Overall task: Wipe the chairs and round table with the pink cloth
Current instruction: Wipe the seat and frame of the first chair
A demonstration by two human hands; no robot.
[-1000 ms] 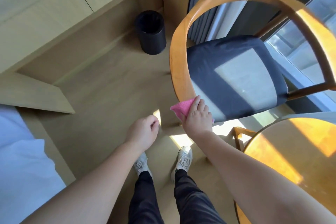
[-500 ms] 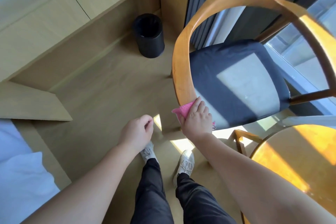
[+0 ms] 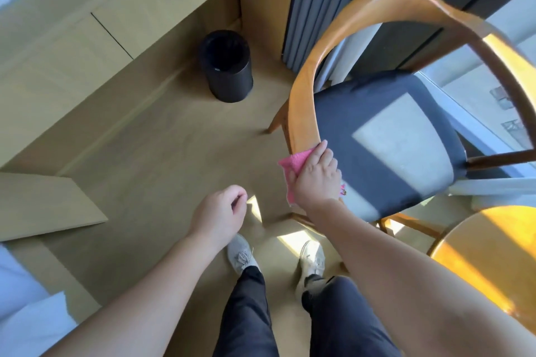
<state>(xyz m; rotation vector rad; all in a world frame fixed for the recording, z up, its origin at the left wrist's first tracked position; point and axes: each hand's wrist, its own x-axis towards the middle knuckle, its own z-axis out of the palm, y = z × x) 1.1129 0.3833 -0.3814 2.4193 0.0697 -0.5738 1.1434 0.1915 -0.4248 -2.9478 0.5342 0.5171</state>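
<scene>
A wooden chair with a curved orange-brown back rail and a dark grey seat cushion stands in front of me. My right hand grips the pink cloth around the near end of the rail, where it meets the seat. My left hand hangs over the floor to the left with loosely curled fingers, holding nothing. The round wooden table shows at the lower right, partly cut off by the frame edge.
A black cylindrical bin stands on the floor beyond the chair, next to a wooden cabinet. Grey curtains and a window are behind the chair. White bedding lies at the lower left. My feet are below the hands.
My right hand with the pink cloth stays at the near end of the chair rail, shifting slightly along it. The view has drifted; my left hand stays idle.
</scene>
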